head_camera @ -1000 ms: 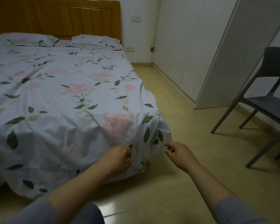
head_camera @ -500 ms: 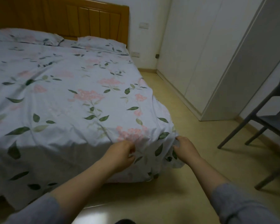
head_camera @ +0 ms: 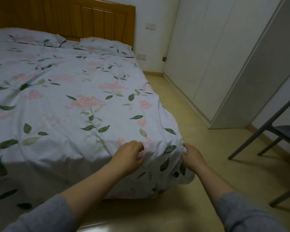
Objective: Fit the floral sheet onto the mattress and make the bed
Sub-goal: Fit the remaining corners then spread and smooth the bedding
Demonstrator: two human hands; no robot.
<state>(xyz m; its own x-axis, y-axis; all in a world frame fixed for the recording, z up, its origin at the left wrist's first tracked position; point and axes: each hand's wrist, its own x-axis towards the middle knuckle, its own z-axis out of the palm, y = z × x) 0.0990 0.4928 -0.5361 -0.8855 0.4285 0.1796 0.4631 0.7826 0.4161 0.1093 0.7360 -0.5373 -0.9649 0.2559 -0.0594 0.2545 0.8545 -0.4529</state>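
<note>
The floral sheet [head_camera: 70,104], pale blue with pink flowers and green leaves, covers the whole bed and hangs over the foot end and the near right corner. My left hand [head_camera: 130,155] rests curled on the sheet at the top edge of that corner, pinching the cloth. My right hand [head_camera: 192,155] grips a fold of the sheet on the right side of the same corner. Two pillows [head_camera: 105,46] in matching fabric lie against the wooden headboard [head_camera: 70,19]. The mattress is hidden under the sheet.
A white wardrobe [head_camera: 224,56] runs along the right wall, leaving a strip of yellowish floor [head_camera: 207,156] beside the bed. A dark grey chair [head_camera: 281,129] stands at the right edge. Wall sockets sit near the headboard.
Both hands have risen from the hanging hem to the top of the bed corner and closed on the sheet. The view has shifted nearer to the bed.
</note>
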